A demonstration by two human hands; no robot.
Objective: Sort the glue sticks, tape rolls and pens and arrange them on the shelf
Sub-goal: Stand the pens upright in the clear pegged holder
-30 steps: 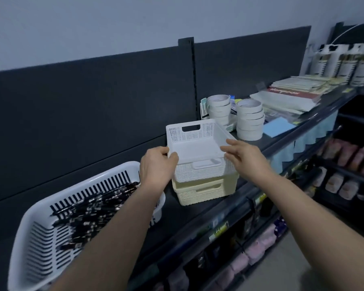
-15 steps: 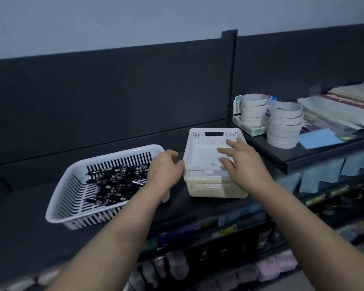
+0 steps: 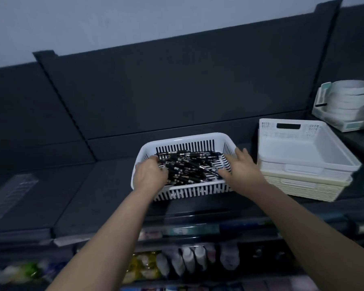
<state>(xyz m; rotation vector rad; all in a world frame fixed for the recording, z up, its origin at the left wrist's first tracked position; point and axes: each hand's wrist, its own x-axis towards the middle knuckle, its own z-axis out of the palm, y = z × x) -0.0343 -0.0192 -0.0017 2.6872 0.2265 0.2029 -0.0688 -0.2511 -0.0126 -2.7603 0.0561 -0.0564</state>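
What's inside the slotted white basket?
A loose pile of dark pens. The left hand covers the pile's left end, the right hand its right edge; anything beneath the pens is hidden.

The tape rolls are cut off by the right edge. Lower-shelf goods are blurred. The left hand hides its own fingertips.
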